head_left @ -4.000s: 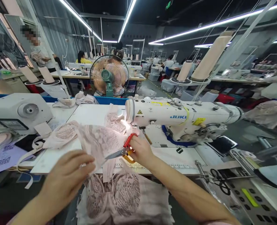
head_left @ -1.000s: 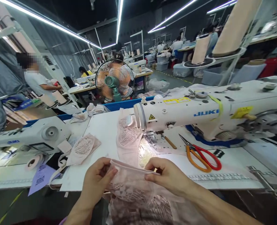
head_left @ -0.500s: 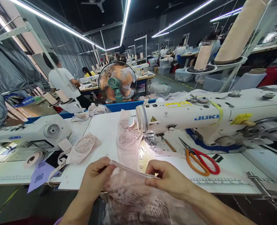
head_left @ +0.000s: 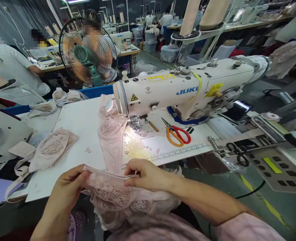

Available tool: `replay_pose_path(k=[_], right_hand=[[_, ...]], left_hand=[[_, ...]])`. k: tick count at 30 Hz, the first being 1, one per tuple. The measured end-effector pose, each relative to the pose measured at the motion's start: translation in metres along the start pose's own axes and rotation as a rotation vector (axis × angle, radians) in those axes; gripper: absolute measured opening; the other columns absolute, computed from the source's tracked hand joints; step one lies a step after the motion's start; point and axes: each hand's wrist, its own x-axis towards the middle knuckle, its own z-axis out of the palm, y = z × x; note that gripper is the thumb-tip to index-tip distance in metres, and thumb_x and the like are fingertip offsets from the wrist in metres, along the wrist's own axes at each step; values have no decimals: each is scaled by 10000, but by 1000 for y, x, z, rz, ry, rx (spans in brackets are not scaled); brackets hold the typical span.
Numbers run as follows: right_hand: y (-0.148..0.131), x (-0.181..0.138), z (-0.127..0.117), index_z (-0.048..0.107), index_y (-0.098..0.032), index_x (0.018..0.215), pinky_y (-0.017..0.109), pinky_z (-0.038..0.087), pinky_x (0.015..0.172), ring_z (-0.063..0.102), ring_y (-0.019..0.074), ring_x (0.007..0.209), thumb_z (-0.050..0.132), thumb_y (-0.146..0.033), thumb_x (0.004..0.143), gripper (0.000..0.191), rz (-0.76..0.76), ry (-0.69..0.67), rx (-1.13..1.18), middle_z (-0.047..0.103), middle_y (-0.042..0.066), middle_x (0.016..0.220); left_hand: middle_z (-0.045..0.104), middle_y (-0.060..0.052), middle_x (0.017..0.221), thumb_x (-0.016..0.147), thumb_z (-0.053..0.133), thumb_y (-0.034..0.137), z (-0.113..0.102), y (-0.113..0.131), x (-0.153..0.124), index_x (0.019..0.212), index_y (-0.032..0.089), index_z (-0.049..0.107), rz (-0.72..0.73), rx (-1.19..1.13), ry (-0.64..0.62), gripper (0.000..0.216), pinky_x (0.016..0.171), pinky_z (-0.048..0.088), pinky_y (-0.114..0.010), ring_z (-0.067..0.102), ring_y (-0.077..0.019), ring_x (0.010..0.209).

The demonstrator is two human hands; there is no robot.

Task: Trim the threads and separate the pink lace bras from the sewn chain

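Observation:
Pinched between my left thumb and fingers [head_left: 71, 184] is the left end of the top edge of a pale pink lace bra [head_left: 112, 192]. My right hand [head_left: 148, 175] pinches the same edge farther right, so it runs fairly taut between the two. The rest of the bra hangs over the table's front edge, above my lap. Beyond my hands, a second pale pink lace piece [head_left: 110, 129] lies on the white table beside the needle end of the sewing machine [head_left: 160, 92]. The machine's lamp lights the plate next to it.
Scissors with orange and red handles [head_left: 179, 136] lie right of the needle area, beside a small black blade [head_left: 190, 130]. Another lace cup piece [head_left: 53, 147] rests on the left. A fan [head_left: 87, 53] and co-workers are behind. A control panel [head_left: 279, 170] is at right.
The view has turned right and down, showing the control panel and more of the bra. Both hands keep their pinch on its edge.

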Motion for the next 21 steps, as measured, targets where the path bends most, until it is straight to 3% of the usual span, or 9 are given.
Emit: replay_pose_path(k=[4, 8, 13, 17, 21], right_hand=[[-3, -3, -1, 659, -178, 746, 243, 410, 648, 518, 119, 688, 801, -135, 723, 150, -27, -20, -11, 598, -40, 740], [7, -5, 6, 607, -183, 732, 250, 362, 620, 458, 115, 648, 777, -256, 702, 188, 52, -9, 173, 542, -47, 699], [24, -11, 11, 552, -195, 713, 285, 376, 648, 455, 140, 660, 790, -486, 655, 380, 131, -12, 370, 510, -41, 672], [32, -18, 6, 532, -212, 704, 322, 378, 670, 467, 195, 737, 740, -445, 689, 313, 106, 61, 258, 511, -9, 704], [46, -21, 6, 518, -232, 680, 346, 369, 673, 500, 246, 793, 687, -337, 706, 200, 98, 146, 144, 504, 9, 719]], left_hand=[[727, -16, 659, 196, 1033, 455, 6, 4, -5, 536, 172, 784, 51, 5, 7, 508, 556, 517, -168, 618, -122, 631], [706, 6, 658, 260, 1028, 481, 13, -2, -11, 573, 180, 771, 136, -28, 58, 505, 596, 520, -173, 601, -125, 658], [555, 56, 540, 611, 920, 522, 26, -19, -16, 618, 184, 665, 153, 38, -76, 423, 450, 349, -177, 435, -92, 498], [504, 61, 538, 678, 858, 550, 37, -26, -12, 657, 187, 633, 148, 103, -187, 428, 466, 333, -200, 389, -98, 493], [573, 25, 588, 644, 868, 564, 46, -27, -8, 683, 171, 686, 114, 117, -197, 434, 512, 395, -225, 468, -125, 538]])
